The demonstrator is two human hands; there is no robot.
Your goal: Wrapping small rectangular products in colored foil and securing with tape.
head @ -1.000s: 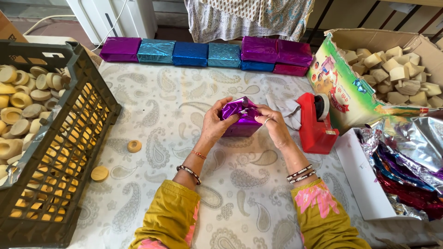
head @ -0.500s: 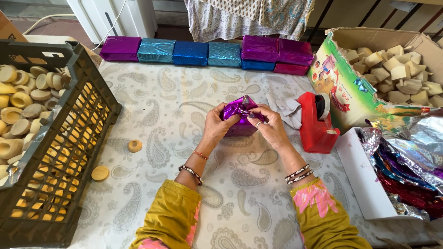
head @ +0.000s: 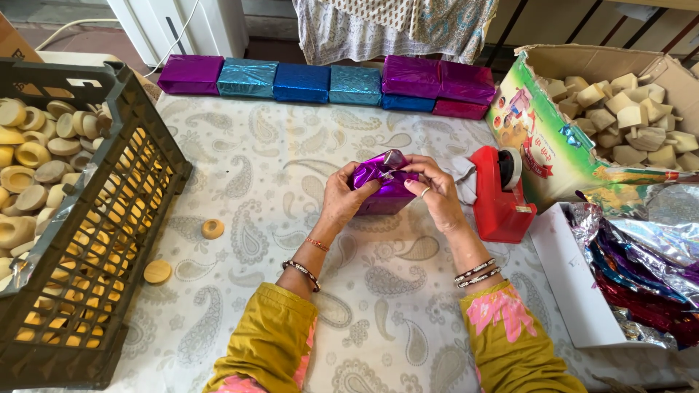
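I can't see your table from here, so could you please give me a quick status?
Left hand and right hand both gripping purple foil packet. Foil end pinched up at top. Red tape dispenser just right, nothing blocking.

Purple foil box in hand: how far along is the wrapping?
Done: a row of wrapped boxes, purple, blue and teal, sits at the table's far edge. In hand: the left hand and right hand hold the purple foil box and fold its loose top end; it looks untaped. The red tape dispenser stands beside it. Left: foil sheets and blocks in the carton.
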